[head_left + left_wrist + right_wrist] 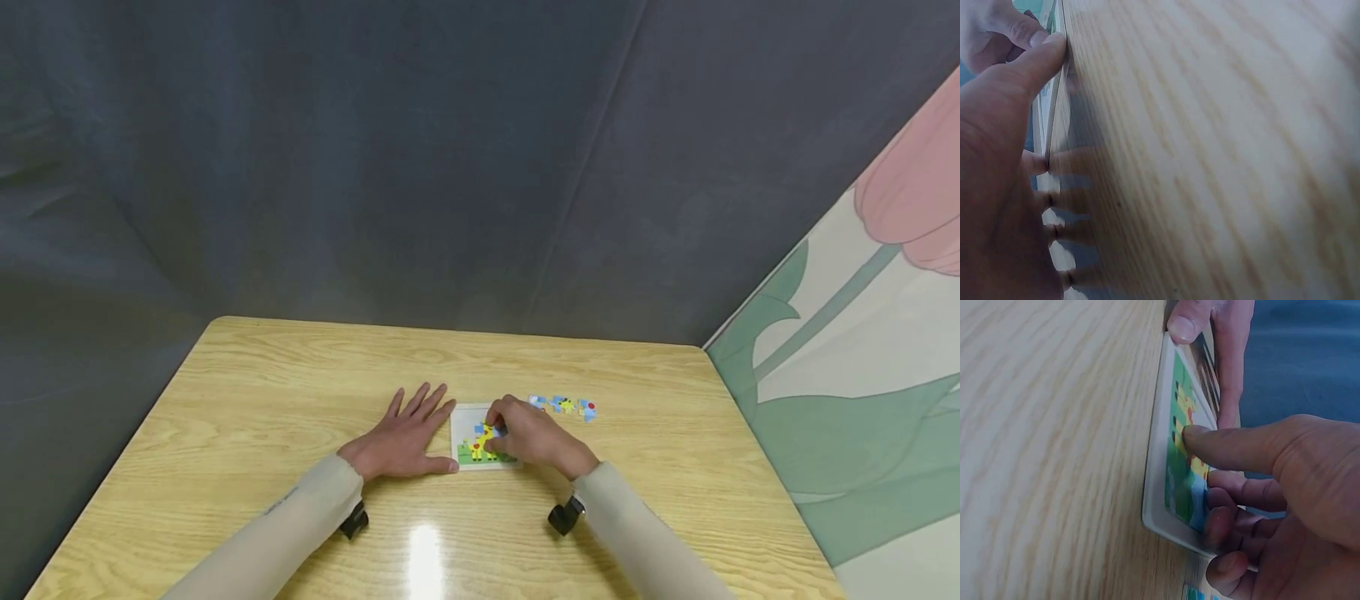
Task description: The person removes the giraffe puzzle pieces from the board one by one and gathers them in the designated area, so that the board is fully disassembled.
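A small jigsaw puzzle in a white frame (454, 442) lies on the wooden table, partly filled with a yellow giraffe on green grass. My left hand (401, 442) lies flat with spread fingers at its left side, the thumb at the frame's near left corner. Over the picture, my right hand (528, 433) has its fingers bent down, thumb and index finger at either side of a yellow-and-blue puzzle piece (487, 431). In the right wrist view, the right thumb (1229, 447) touches the giraffe picture (1182, 440), and the other fingers curl over the frame's far part.
Several loose puzzle pieces (564, 405), blue with yellow and red, lie beyond the right hand. A dark curtain (375, 167) hangs behind the table (300, 375), and a flower-patterned cloth (862, 375) is at the right.
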Motion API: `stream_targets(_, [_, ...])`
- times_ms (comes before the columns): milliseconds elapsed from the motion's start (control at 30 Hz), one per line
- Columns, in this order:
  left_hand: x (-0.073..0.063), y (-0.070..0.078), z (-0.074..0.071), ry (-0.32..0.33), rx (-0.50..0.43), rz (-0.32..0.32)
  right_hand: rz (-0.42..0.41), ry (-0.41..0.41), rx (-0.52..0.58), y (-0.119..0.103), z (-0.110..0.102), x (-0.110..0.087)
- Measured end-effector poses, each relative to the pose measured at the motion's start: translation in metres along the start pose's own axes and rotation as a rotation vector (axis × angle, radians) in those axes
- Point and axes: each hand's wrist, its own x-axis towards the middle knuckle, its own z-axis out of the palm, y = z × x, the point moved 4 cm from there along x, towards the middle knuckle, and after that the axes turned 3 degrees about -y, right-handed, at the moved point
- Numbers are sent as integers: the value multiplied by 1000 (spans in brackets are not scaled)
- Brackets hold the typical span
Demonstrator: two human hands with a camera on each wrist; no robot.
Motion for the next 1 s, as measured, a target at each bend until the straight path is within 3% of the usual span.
stream_targets(667, [0, 1, 0, -10, 40, -18, 10, 45, 155, 5, 5, -2])
stream_targets(1000, [-1, 2, -2, -9, 35, -17, -81, 63, 234, 4, 2, -3])
